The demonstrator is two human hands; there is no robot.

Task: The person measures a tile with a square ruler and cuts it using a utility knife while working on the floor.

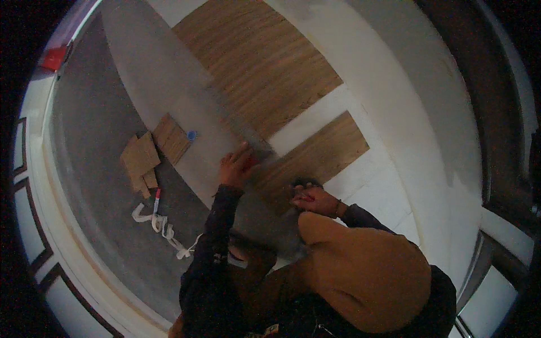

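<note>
A wood-grain plank [321, 155] lies at a slant on the floor in front of me. My left hand [235, 167] is at its left end, fingers bent around or pressed on something red [249, 163], too dim to name. At the plank's near edge, my right hand [316, 201] is closed around a dark object [307, 183], with a red patch showing at the fingers; its kind cannot be made out. A grey, hazy sheet [191, 112] runs past my left hand.
Beyond the plank lies a larger wood-grain panel [259, 67]. Leftward are cut wood-grain pieces [141, 158], another piece [171, 138], a blue round cap [192, 135], a red-and-white marker [156, 201] and a tangled white strip [163, 228]. A pale wall [428, 101] rises at right.
</note>
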